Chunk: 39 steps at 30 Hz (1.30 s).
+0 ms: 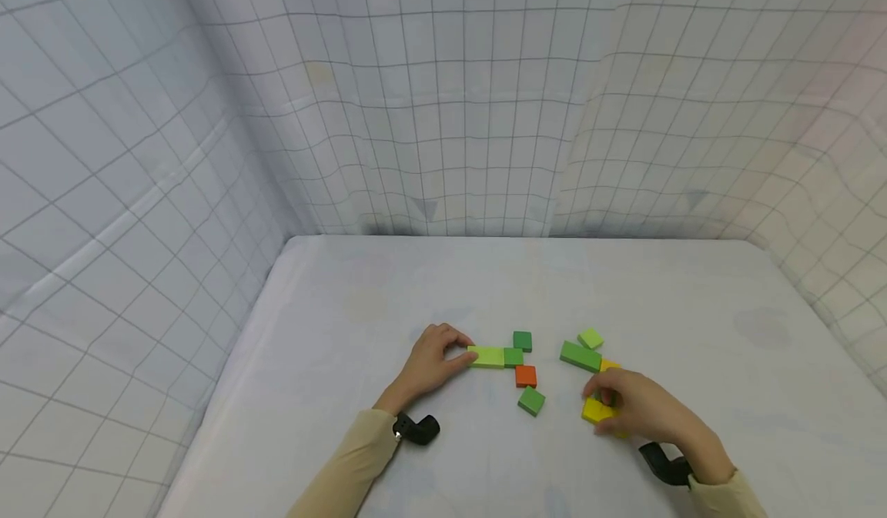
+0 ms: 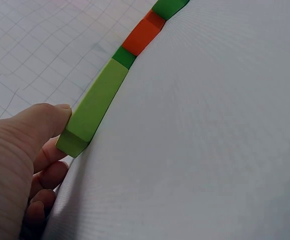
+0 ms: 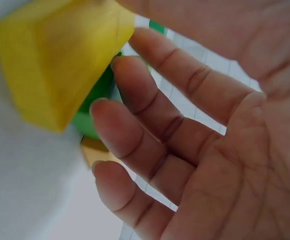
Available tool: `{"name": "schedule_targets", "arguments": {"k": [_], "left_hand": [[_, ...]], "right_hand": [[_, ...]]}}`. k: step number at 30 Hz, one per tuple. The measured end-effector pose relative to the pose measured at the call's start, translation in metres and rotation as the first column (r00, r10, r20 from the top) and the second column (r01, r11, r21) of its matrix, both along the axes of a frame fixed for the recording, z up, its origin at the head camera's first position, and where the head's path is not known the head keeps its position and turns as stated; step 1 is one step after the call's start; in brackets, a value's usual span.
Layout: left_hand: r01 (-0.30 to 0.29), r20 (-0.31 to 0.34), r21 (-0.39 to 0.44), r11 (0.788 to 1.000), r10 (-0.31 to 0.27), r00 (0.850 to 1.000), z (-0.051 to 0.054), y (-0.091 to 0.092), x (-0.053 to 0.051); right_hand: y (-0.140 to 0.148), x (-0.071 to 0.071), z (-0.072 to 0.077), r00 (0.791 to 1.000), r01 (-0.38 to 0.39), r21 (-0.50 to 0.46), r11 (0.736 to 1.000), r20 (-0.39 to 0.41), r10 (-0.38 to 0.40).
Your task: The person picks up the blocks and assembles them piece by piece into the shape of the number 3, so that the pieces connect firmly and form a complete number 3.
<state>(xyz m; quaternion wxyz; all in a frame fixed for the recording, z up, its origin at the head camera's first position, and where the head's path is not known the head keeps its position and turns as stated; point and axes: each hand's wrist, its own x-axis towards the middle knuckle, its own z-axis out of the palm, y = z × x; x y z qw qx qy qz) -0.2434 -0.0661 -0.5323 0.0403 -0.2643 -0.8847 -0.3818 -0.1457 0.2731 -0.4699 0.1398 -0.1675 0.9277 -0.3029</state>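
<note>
My left hand (image 1: 431, 360) holds the near end of a long light green block (image 1: 487, 357) between thumb and index finger, its other fingers curled in the left wrist view. That block lies end to end with a small dark green block (image 1: 513, 358). On the right, my right hand (image 1: 640, 406) pinches a yellow block (image 3: 45, 65) between thumb and index finger. Its other three fingers are loosely bent beside the block in the right wrist view. Behind the yellow block shows part of a green block (image 3: 87, 125), mostly hidden.
Close to the small green block are an orange-red block (image 1: 526, 376) and two more green blocks, one above (image 1: 523, 341) and one below (image 1: 531, 401). A long green block (image 1: 580, 356), a light green block (image 1: 591, 339) and another yellow block (image 1: 609, 365) lie beyond my right hand. White gridded cloth (image 1: 450, 118) surrounds the table.
</note>
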Motion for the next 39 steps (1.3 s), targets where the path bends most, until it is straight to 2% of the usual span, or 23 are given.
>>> {"name": "schedule_targets", "arguments": {"k": [9,18,29,35,39], "left_hand": [[-0.003,0.005,0.011,1.000,0.003,1.000,-0.002,0.000,0.001],[-0.004,0.006,0.004,1.000,0.004,1.000,-0.001,0.000,0.002],[-0.004,0.009,0.004,1.000,0.004,1.000,0.000,0.000,0.002],[0.002,0.000,-0.002,1.000,-0.002,1.000,0.001,0.000,0.001],[-0.003,-0.001,-0.010,1.000,0.003,1.000,0.000,0.000,0.000]], "right_hand": [[0.009,0.000,-0.002,0.998,0.047,-0.014,0.999,-0.030,-0.047],[0.001,0.001,-0.006,1.000,0.014,-0.031,0.999,0.021,-0.014],[-0.017,0.010,-0.005,0.999,-0.041,0.025,0.999,-0.033,0.042],[-0.011,0.012,-0.003,0.998,-0.047,0.017,0.999,-0.047,0.048],[-0.007,0.011,-0.005,0.999,-0.047,-0.001,0.999,-0.022,0.047]]}}
